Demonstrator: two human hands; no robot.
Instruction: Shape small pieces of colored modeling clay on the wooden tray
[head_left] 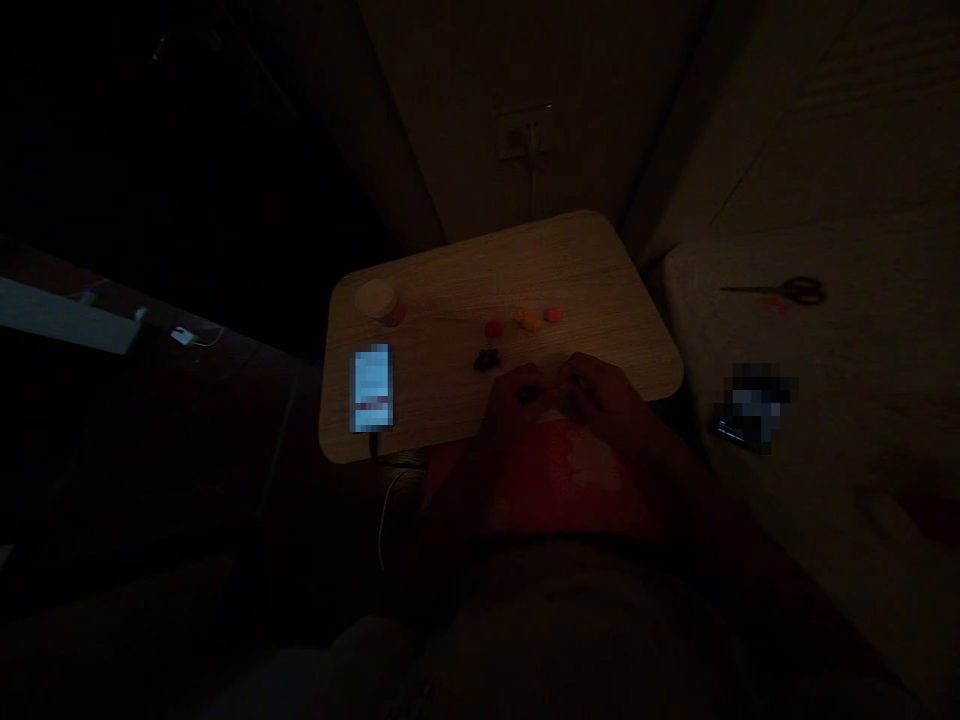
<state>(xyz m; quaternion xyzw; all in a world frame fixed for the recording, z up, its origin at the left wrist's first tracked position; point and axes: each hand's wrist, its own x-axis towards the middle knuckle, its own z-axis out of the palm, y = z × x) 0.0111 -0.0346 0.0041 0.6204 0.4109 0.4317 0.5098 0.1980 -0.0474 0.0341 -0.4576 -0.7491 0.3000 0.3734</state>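
The room is very dark. My left hand [514, 400] and my right hand [600, 395] meet over the near edge of a small wooden table [525, 260], fingers curled together around a small dark thing I cannot make out. Just beyond them lie small lumps on the tabletop: a dark one [487, 358], a red one [493, 328], an orange one [529, 320] and a pink one [553, 314]. A reddish sheet or cloth [555, 480] lies below my hands.
A lit phone [372, 388] with a cable rests on the table's left front. A small round lidded pot [377, 298] stands behind it. Scissors [787, 290] and a dark device [754, 410] lie on the bed at right. A wall socket [525, 130] is behind the table.
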